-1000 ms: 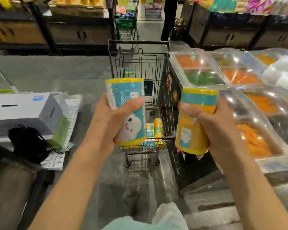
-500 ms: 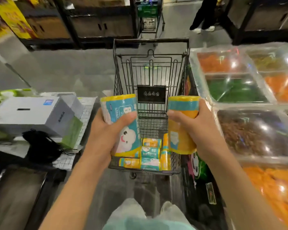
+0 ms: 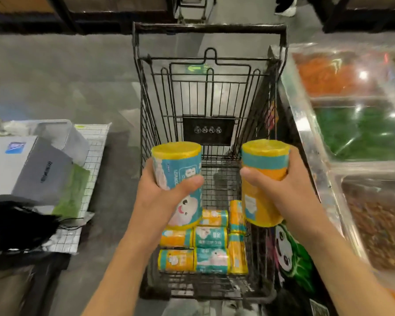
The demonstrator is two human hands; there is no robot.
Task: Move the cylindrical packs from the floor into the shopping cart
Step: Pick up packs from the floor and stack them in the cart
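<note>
A black wire shopping cart (image 3: pixel 209 28) stands straight ahead of me. Several yellow and teal cylindrical packs (image 3: pixel 211 256) lie on their sides at its near end. My left hand (image 3: pixel 160 197) grips an upright teal pack with a cartoon face (image 3: pixel 177 169), held above the cart's near left side. My right hand (image 3: pixel 290 192) grips an upright yellow pack with a teal band (image 3: pixel 260 185) above the cart's near right side. Both packs are held apart, level with each other.
Clear-lidded bins of orange, green and brown goods (image 3: pixel 356 133) line the cart's right side. A grey box (image 3: pixel 21 169) and a black object (image 3: pixel 18 226) sit on a low stand at left. A second cart (image 3: pixel 192 8) and dark shelving stand beyond, across grey floor.
My view has moved closer and tilted down over the cart. Both hands, still holding their packs, are now above the basket's near end.
</note>
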